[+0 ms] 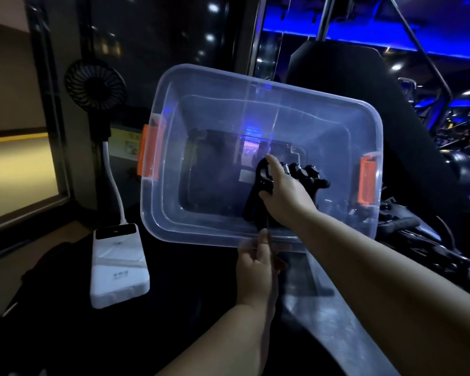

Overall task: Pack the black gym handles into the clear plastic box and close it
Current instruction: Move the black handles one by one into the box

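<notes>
The clear plastic box (174,126) with orange latches (147,151) is tilted toward me, its open top facing the camera. My left hand (255,270) grips its near rim from below. My right hand (282,194) is inside the box, closed on a bunch of black gym handles (304,173) with metal springs, low in the right part. More black handles (407,229) lie in a dark pile outside, to the right of the box. No lid is in sight.
A white power bank (118,267) with a flexible-neck black fan (95,86) stands at the left. A dark seat back (350,82) rises behind the box. A clear sheet-like surface (326,316) lies below my arms. The room is dim with blue lights.
</notes>
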`<state>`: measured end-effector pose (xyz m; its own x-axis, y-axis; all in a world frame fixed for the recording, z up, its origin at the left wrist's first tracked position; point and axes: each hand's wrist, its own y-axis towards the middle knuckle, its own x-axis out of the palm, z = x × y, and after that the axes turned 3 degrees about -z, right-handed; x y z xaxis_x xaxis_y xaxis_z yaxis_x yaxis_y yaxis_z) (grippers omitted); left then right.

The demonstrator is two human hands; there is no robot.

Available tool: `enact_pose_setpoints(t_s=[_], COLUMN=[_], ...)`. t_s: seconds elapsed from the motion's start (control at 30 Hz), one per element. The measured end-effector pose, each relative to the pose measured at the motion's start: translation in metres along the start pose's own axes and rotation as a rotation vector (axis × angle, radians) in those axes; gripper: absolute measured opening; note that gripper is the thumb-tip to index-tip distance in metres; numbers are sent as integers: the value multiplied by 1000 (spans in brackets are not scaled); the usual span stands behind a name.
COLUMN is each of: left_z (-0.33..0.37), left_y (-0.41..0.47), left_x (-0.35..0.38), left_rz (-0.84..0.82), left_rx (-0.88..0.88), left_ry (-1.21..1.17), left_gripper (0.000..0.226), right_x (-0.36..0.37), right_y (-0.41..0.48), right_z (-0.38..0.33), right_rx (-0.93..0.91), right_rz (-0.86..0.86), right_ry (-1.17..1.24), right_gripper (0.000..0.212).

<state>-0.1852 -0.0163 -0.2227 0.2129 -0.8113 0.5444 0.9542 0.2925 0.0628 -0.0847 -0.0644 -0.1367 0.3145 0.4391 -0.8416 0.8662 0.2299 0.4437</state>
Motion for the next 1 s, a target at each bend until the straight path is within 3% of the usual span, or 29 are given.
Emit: enact_pose_setpoints(t_s=[0.33, 0.53, 0.87, 1.0], left_z=[-7, -6, 2, 4], left_y=[5, 4, 0, 0], left_x=[-3, -4, -2, -2], left_rz=[17, 45, 17, 13], left_rx=[-12, -12, -12, 2], left_ry=[35, 89, 134, 151], left_gripper=[23, 29, 29, 25], right_x=[15, 12, 13, -5], right_y=[35, 41, 43, 34], right_z=[-1, 12, 25, 30], right_rx=[-65, -54, 3, 66], right_rz=[1, 59, -8, 64], right_ry=[-458, -631, -503, -335], right_gripper=[74, 58, 78, 81])
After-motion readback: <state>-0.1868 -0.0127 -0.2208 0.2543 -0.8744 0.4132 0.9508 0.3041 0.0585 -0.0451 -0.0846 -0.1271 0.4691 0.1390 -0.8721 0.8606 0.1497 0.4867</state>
